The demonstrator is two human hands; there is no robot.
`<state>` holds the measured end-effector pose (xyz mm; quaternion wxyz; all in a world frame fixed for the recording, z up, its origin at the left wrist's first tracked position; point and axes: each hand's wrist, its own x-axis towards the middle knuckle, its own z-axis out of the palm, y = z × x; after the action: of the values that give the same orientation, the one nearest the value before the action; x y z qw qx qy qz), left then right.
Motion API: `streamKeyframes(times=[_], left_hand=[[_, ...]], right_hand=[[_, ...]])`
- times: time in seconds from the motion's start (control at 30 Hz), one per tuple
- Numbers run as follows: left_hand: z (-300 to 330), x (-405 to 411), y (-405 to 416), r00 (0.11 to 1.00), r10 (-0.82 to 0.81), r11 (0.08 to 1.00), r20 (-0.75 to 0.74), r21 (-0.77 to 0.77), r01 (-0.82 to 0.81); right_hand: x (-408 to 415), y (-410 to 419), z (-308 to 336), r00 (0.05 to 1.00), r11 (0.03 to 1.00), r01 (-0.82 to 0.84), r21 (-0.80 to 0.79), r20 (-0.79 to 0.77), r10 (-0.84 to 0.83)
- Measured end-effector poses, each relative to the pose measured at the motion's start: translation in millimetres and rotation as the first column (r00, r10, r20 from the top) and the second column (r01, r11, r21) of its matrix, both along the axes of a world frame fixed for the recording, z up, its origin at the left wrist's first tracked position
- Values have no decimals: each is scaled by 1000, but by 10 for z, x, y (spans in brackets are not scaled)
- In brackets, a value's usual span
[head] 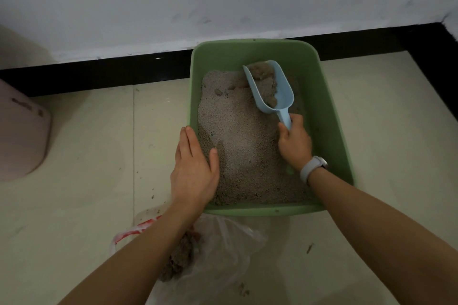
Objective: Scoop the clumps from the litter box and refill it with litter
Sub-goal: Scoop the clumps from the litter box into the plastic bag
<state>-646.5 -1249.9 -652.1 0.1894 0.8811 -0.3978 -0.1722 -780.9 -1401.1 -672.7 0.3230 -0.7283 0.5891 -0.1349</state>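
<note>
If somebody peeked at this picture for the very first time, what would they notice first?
Probably the green litter box in the middle, against the wall, full of grey litter. Next, the blue scoop at its far end, loaded with brownish clumps and held by the right hand. The left hand rests flat on the box's left rim, and a plastic bag with clumps lies on the floor in front.

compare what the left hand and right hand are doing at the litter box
The left hand lies flat with straight fingers on the near-left rim of the green litter box; the right hand is curled around the handle of the blue scoop. The left hand holds nothing; the right hand's scoop carries brownish clumps. The right wrist wears a pale band; the left wrist is bare. Both are at the same box.
</note>
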Motion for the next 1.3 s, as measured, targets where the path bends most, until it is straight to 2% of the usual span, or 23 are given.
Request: streamKeyframes(times=[0.13, 0.33, 0.5, 0.6, 0.73, 0.87, 1.0, 1.3], left_hand=[[4, -6, 9, 1000, 3, 1000, -7, -2, -3], [-5, 14, 13, 1000, 1, 1000, -14, -15, -1], [0, 4, 11, 1000, 3, 1000, -23, -28, -4], [0, 15, 11, 1000, -4, 1000, -20, -30, 4], [-12, 21, 18, 1000, 0, 1000, -18, -29, -1], [-11, 17, 16, 1000, -4, 999, -23, -38, 3], [-19, 25, 22, 1000, 2, 998, -31, -60, -4], [-87, 48, 22, 999, -2, 994, -52, -105, -3]], right_hand=[[-44, 0, 32, 987, 993, -121, 13, -109, 122], [-137, -30, 124, 989, 998, -50, 41, -135, 55], [-326, 2, 288, 958, 999, 7, 50, -287, 8], [-434, 76, 328, 945, 998, 26, 59, -326, -6], [-452, 130, 351, 934, 998, 4, 62, -357, 18], [-305, 70, 368, 928, 1000, -20, -8, -372, 15], [-193, -42, 378, 915, 997, -72, 12, -397, 70], [283, -234, 292, 940, 994, -104, 44, -322, 112]])
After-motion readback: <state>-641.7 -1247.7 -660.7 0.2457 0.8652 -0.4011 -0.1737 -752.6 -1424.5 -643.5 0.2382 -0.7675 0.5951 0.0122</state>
